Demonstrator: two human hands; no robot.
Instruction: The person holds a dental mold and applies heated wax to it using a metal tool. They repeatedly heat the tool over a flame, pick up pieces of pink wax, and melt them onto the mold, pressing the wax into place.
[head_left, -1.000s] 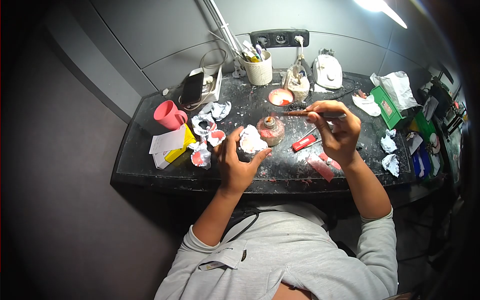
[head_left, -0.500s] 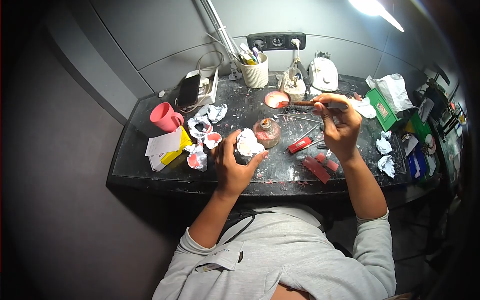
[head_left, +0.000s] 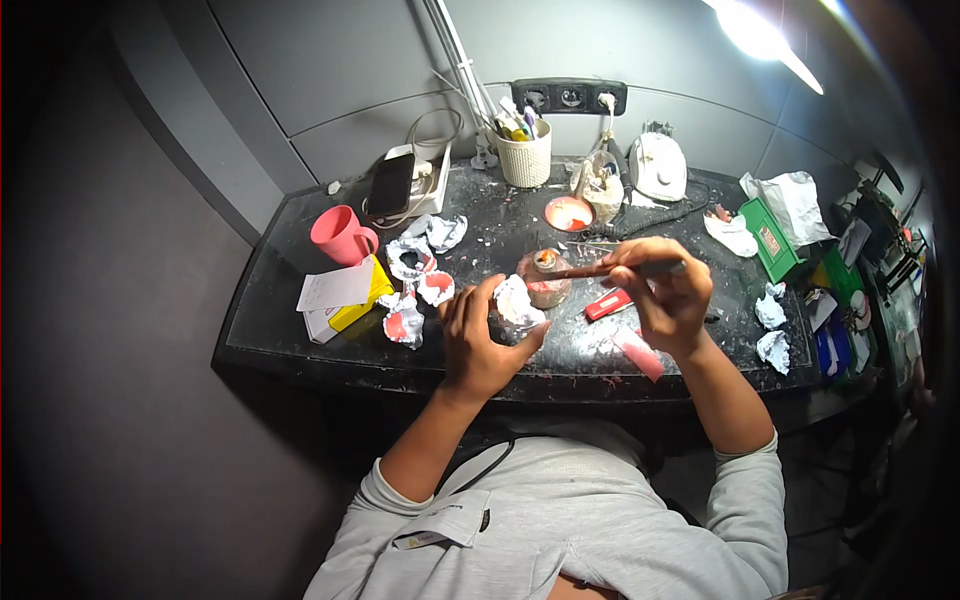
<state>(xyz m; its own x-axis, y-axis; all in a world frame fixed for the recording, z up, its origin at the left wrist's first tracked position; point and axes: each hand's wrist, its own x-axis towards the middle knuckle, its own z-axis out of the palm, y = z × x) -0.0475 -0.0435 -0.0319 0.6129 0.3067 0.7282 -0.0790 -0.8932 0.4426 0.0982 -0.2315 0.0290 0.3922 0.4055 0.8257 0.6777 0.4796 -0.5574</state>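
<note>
My left hand (head_left: 478, 345) is closed around a lumpy white plaster cast (head_left: 517, 303), thumb on its right side and fingers on its left. Between the fingers of my right hand (head_left: 668, 300) is a thin wax knife (head_left: 580, 271) with a brown handle, its tip pointing left toward the cast. The knife passes in front of a round glass spirit burner (head_left: 548, 294), whose top glows orange. Behind the burner sits a small dish (head_left: 570, 213) with pink and red wax. A red pocket knife (head_left: 606, 304) and a pink wax sheet (head_left: 638, 354) lie below my right hand.
On the left are a pink mug (head_left: 342, 235), a yellow box (head_left: 362, 305) with paper on it, a phone (head_left: 391, 185) and several white casts with pink wax (head_left: 404, 322). A white pen cup (head_left: 525, 158) stands behind; a green box (head_left: 769, 240) is at right.
My right hand has brought the wax knife down from the wax dish, toward me, in front of the burner. My left hand still holds the cast, slightly turned. The view has shifted a little.
</note>
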